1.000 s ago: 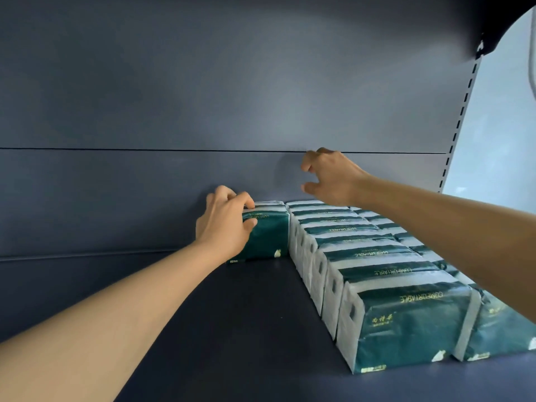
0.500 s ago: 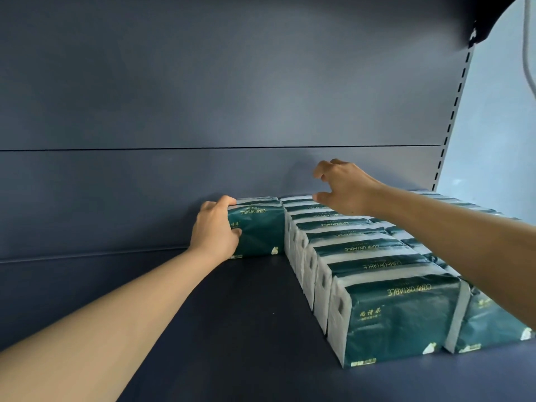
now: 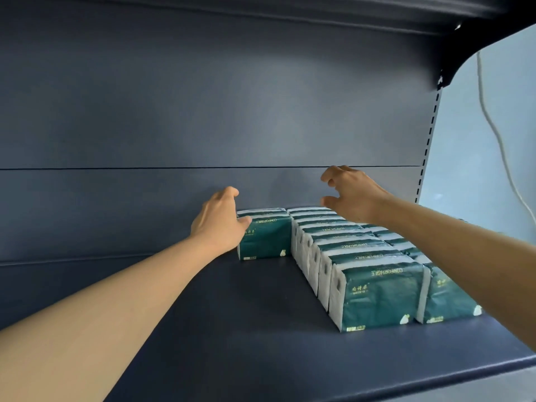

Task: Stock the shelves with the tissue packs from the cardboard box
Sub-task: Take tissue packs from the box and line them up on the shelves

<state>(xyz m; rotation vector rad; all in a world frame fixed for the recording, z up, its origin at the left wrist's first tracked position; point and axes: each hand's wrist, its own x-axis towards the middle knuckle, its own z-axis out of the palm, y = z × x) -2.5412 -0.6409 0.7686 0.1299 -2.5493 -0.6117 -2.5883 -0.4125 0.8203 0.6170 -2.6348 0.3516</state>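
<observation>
A dark green and white tissue pack point(image 3: 268, 239) stands alone against the back panel, just left of a row of several like packs point(image 3: 377, 288) that runs from back to front. My left hand point(image 3: 219, 220) holds that lone pack at its left end, thumb on the front face, fingers hidden behind it. My right hand point(image 3: 355, 194) hovers above the rear of the row, fingers loosely curled and holding nothing. A second row of packs point(image 3: 448, 295) lies further right, partly hidden by my right forearm. The cardboard box is out of view.
The dark blue shelf board point(image 3: 232, 329) is bare to the left and in front of the lone pack. The back panel point(image 3: 203, 126) closes the rear and an upper shelf point(image 3: 290, 7) hangs overhead. A slotted upright point(image 3: 429, 140) and a white cable point(image 3: 493, 126) are at the right.
My left hand slid from the top of the lone pack down to its left end. The right hand stayed above the row, and the view pulled back and tilted up.
</observation>
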